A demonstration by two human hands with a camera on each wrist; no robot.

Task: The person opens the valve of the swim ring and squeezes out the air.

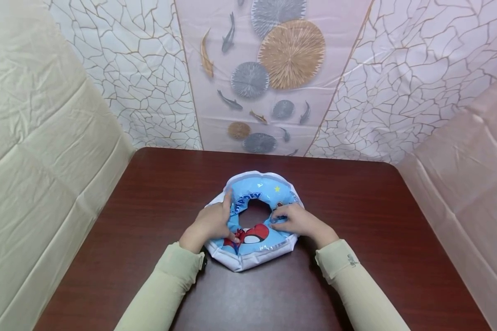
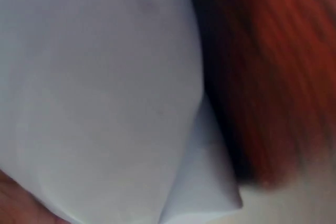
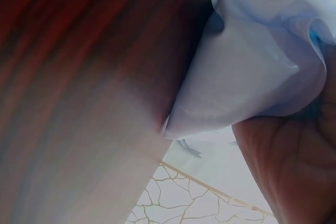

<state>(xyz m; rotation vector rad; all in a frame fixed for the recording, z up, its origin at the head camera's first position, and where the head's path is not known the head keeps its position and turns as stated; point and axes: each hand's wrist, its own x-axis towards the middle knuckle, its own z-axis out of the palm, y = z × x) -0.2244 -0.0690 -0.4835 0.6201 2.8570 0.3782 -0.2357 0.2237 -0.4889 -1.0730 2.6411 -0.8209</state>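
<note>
The left hand (image 1: 212,220) spreads its fingers on a blue-and-white plastic ring (image 1: 258,185); the right hand (image 1: 297,221) pinches its inner edge.

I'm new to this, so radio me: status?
Left hand spread over left of blue ring. Right hand curled at its inner right edge, grip unclear. Blue ring on table; no obstruction visible.

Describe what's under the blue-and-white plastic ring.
The reddish-brown, wood-grained table shows through the middle of the ring; whatever its body covers can't be seen.
</note>
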